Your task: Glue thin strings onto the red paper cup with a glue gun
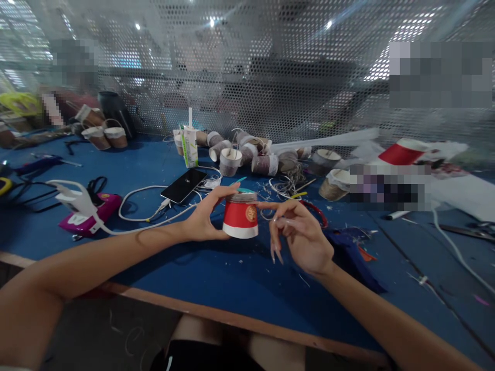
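My left hand [204,219] holds an upside-down red paper cup [240,215] with a white rim and a gold emblem, a little above the blue table [216,273]. A band of brown twine wraps the cup's top end. My right hand [297,234] is beside the cup on its right, the index fingertip touching the twine band and the other fingers spread and hanging down.
Several twine-wrapped cups [247,154] lie at the back by a perforated metal screen [247,67]. A phone [183,185] with a white cable, a drink carton [190,147], a glue gun [79,203] on a pink box, a blue glue gun [350,247] and red cups [402,153] surround the hands.
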Available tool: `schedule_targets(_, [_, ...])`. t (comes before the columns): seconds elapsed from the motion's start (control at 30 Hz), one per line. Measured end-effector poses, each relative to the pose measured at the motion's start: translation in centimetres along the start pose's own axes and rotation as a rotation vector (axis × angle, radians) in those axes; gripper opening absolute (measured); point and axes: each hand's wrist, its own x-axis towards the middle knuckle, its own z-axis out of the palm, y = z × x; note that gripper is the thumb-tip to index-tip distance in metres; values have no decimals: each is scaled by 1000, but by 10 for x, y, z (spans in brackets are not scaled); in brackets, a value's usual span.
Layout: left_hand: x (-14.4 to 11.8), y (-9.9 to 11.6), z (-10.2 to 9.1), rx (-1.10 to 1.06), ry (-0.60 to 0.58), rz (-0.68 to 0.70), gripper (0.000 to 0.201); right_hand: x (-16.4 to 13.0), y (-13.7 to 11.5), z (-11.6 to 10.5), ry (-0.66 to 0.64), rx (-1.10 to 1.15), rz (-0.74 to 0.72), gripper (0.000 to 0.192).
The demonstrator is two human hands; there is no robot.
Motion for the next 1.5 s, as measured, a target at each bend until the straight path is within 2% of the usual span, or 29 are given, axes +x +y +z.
schedule_targets(0.2, [0, 0, -1, -35, -17, 5, 82, 9, 5, -9, 231, 39, 20, 7])
schedule_targets(0.3, [0, 0, 0, -42, -9, 4, 81, 10, 6, -11, 296, 31, -55, 7])
schedule_targets(0.4, [0, 0, 0, -48, -5, -12, 83, 6, 2, -7, 219, 45, -119, 8])
schedule_targets(0.53, [-1, 0, 1, -86, -5, -55, 84, 0, -5, 3, -7, 92, 43, 14])
schedule_targets(0.6, [-1, 0, 2, -115, 1, -65, 84, 0, -7, 5, -21, 127, 95, 15])
schedule_targets(0.7, [-1, 1, 2, -146, 0, -68, 82, 4, -8, 5, 67, 158, 149, 14])
schedule_targets(0.9, [-2, 1, 1, -98, -2, -65, 83, 14, 2, -8, 361, 71, 255, 10])
schedule_targets(0.97, [-2, 0, 0, -23, 11, -69, 82, 15, 6, -11, 448, 9, 195, 8])
schedule_targets(1.03, [-1, 0, -1, 71, 21, -69, 80, 13, 7, -11, 463, -37, 60, 9])
schedule_targets(1.1, [1, 1, -2, 159, 11, -49, 77, 8, 6, -8, 357, -65, -60, 10])
schedule_targets(1.17, [3, 2, -3, 228, 0, -27, 76, 2, 3, -2, 173, -102, -104, 10])
schedule_targets(1.27, [3, 3, -3, 309, -11, -35, 78, -7, 0, 5, -98, -217, -45, 13])
schedule_targets(1.33, [2, 3, -2, 333, -24, -36, 78, -10, 0, 7, -223, -297, -2, 17])
schedule_targets(1.4, [1, 3, -2, 334, -39, -32, 77, -10, 1, 8, -286, -356, 16, 21])
schedule_targets(1.5, [1, 4, -2, 347, -41, -14, 76, -8, 3, 6, -291, -405, -1, 19])
